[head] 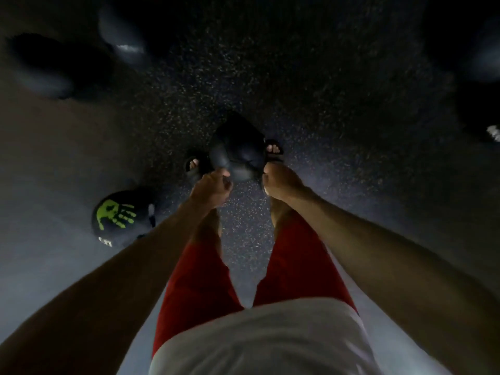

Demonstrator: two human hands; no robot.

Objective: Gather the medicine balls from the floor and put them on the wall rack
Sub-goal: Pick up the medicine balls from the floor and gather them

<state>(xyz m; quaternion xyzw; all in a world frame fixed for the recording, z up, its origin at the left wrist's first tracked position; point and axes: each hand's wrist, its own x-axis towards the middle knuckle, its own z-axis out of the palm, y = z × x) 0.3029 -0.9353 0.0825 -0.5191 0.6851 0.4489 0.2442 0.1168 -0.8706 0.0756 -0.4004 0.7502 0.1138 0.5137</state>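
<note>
Gripping a dark ball (238, 150) from both sides, the person is holding it low between the feet (274, 151). The left hand (213, 189) is pinching its edge with curled fingers and the right hand (278, 182) is clasping its side. A green-print ball (121, 215) is lying on the floor (324, 104) to the left.

Red shorts (200, 280), white shirt (257, 342), black sandals (276, 154) on both feet

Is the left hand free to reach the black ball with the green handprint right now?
Probably not yet: the left hand and right hand both grip the dark soft-looking medicine ball. The black ball with the green handprint lies on the speckled floor to its left, with nothing between.
</note>
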